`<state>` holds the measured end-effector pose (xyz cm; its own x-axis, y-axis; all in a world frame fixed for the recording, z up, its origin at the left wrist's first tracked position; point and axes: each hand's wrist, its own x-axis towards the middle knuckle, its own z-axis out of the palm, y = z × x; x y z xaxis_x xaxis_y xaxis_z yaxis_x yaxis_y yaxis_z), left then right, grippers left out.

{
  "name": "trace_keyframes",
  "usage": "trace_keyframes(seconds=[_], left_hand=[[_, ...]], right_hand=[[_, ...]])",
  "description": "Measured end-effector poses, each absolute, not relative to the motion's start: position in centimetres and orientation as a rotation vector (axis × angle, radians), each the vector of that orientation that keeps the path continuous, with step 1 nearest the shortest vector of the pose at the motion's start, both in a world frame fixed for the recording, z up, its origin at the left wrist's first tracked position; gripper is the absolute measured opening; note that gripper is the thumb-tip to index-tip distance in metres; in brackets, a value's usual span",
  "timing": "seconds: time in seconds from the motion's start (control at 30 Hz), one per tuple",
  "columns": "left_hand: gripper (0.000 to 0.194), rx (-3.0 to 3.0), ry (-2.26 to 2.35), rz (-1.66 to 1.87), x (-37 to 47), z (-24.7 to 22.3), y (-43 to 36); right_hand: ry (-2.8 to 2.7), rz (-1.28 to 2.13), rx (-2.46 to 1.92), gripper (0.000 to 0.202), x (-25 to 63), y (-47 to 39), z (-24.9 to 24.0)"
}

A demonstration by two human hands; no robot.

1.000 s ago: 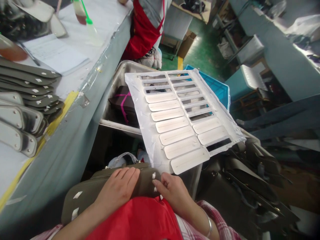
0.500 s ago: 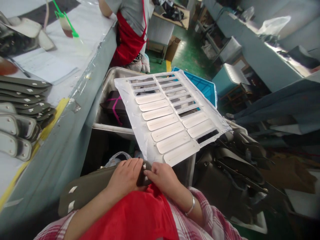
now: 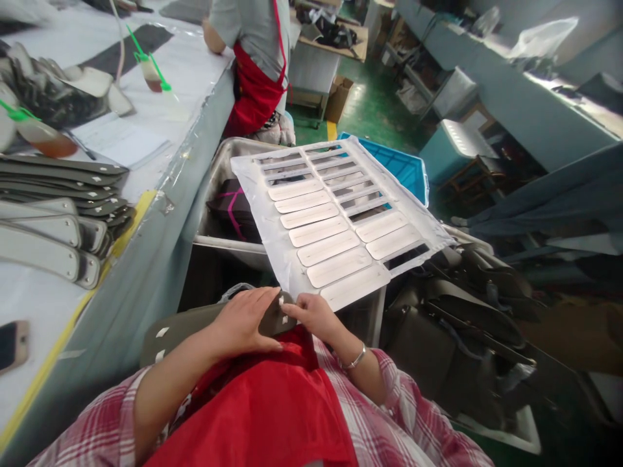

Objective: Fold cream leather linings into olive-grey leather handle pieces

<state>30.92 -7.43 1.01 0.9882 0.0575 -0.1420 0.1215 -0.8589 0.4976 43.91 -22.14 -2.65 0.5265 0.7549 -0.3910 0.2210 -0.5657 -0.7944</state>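
Observation:
A long dark olive strip [image 3: 187, 319] with rounded ends lies across my lap, and small white tabs show at both ends. My left hand [image 3: 242, 324] grips it near its right end, fingers over the top and thumb along the near side. At that end my right hand [image 3: 311, 314] has curled fingers, with a fingertip and thumb at a white tab [image 3: 285, 320]. Just beyond my hands is a white frame sheet [image 3: 292, 275] with slots, several of them filled by pale rounded strips [image 3: 348, 288].
On the left table [image 3: 43, 295] are stacked olive strips [image 3: 58, 178], pale strips [image 3: 39, 250], glue bottles [image 3: 46, 137] and a phone [image 3: 13, 347]. Dark bags [image 3: 438, 350] fill a bin at right. A blue crate [image 3: 399, 165] and another person [image 3: 256, 84] are ahead.
My view has shifted, bringing more of the left table and a phone into sight. My left thumb now shows spread from the fingers. My right hand stays at the strip's end.

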Motion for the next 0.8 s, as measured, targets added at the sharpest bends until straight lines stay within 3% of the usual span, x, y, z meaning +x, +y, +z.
trace_keyframes(seconds=[0.07,0.23,0.33,0.53,0.73,0.8], left_hand=[[0.088,2.536,0.1,-0.2,30.1,1.6,-6.3],[0.053,2.368,0.409,-0.094,28.3,3.5,-3.4],[0.044,2.362,0.396,-0.046,28.5,3.8,-3.8],[0.084,2.674,0.183,-0.142,29.6,1.6,-7.4],[0.075,2.768,0.21,-0.067,29.4,0.8,-8.3],[0.075,2.769,0.213,-0.053,29.4,0.8,-8.3]], right_hand=[[-0.802,0.951,-2.073,0.042,43.8,-22.3,-2.8],[-0.786,0.955,-2.033,0.042,43.5,-22.5,-3.0],[-0.758,1.012,-2.0,0.04,43.4,-22.5,-3.0],[-0.724,1.038,-2.027,0.038,43.0,-22.5,-2.4],[-0.864,0.825,-2.113,0.032,43.4,-22.6,-1.8],[-0.962,0.795,-2.025,0.047,43.9,-22.4,-1.8]])
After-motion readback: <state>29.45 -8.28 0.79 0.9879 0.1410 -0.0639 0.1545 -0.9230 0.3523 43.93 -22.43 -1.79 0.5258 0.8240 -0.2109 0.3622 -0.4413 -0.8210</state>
